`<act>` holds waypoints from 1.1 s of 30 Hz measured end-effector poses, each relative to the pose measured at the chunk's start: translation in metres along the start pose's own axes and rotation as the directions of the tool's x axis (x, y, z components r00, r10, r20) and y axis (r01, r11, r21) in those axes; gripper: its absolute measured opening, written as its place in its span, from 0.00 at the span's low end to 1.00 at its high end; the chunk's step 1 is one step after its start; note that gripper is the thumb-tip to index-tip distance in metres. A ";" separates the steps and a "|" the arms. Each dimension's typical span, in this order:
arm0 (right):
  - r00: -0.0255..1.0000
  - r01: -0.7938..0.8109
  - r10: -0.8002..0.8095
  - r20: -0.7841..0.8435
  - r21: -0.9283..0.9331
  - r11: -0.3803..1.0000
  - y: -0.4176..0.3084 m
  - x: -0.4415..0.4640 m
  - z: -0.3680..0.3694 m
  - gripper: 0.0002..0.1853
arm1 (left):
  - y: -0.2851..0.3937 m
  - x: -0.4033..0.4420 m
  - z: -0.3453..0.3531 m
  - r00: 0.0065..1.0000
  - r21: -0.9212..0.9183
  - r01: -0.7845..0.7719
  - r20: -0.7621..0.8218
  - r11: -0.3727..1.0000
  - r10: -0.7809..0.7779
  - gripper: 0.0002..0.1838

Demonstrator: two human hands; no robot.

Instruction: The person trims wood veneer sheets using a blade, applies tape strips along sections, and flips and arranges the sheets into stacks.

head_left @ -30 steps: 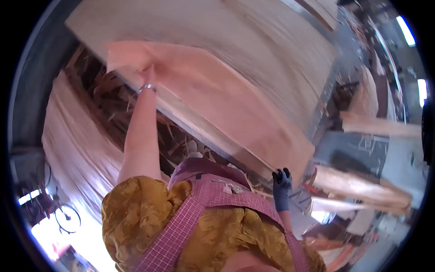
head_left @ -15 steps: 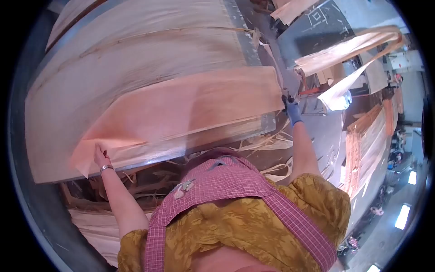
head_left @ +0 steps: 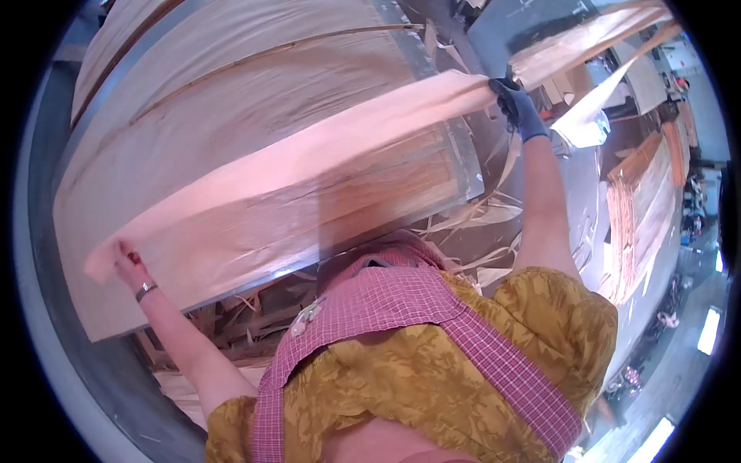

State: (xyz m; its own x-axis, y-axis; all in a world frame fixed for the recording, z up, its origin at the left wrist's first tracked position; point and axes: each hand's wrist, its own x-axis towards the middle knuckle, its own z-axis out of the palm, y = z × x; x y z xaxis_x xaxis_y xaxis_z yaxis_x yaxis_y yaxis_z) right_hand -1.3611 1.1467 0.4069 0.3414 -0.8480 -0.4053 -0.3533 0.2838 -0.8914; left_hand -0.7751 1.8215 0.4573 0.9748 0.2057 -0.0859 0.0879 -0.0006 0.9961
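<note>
A long, thin strip of pale pinkish wood veneer point(head_left: 285, 163) stretches slantwise between my two hands, above a broad layer of veneer point(head_left: 255, 92) on the table. My left hand point(head_left: 133, 266), bare with a metal watch at the wrist, is closed on the strip's near left end. At the far right end, my right hand point(head_left: 519, 108), in a blue-grey glove with dark fingers, grips the other end. The strip looks raised and partly folded along its length. Below it, more veneer point(head_left: 378, 181) covers the table, with a shadow across it.
Torn veneer scraps point(head_left: 494, 212) hang and lie past the table's right edge point(head_left: 465, 158). A stack of veneer sheets point(head_left: 621, 231) stands at the right. Long veneer pieces point(head_left: 587, 46) lie over another surface at upper right. More scraps point(head_left: 247, 316) sit under the front edge.
Both hands have moved apart, the right one up and rightward, the left one leftward. The veneer between them went from a wide spread sheet to a narrower slanting band, farther from my body.
</note>
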 end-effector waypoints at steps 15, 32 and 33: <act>0.982 0.070 -0.132 -0.135 -0.394 0.917 0.141 -0.056 0.111 0.12 | -0.140 0.042 -0.173 0.904 0.267 0.393 -0.289 0.880 -0.316 0.10; 0.790 0.206 -0.608 -0.076 -0.902 0.380 0.115 -0.095 0.167 0.24 | -0.178 0.004 -0.154 0.816 0.209 0.577 -0.192 0.790 -0.545 0.21; 0.753 0.275 -0.657 0.026 -0.920 0.279 0.121 -0.090 0.181 0.26 | -0.178 0.001 -0.150 0.821 0.213 0.571 -0.170 0.793 -0.545 0.21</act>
State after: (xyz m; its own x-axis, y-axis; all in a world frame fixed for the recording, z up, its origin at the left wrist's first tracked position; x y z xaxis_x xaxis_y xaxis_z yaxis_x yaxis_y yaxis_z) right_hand -1.2772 1.3384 0.2991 0.5121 -0.8137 0.2749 -0.8059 -0.5660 -0.1739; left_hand -0.8200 1.9687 0.2829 0.7175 0.3357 -0.6103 0.6696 -0.0912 0.7371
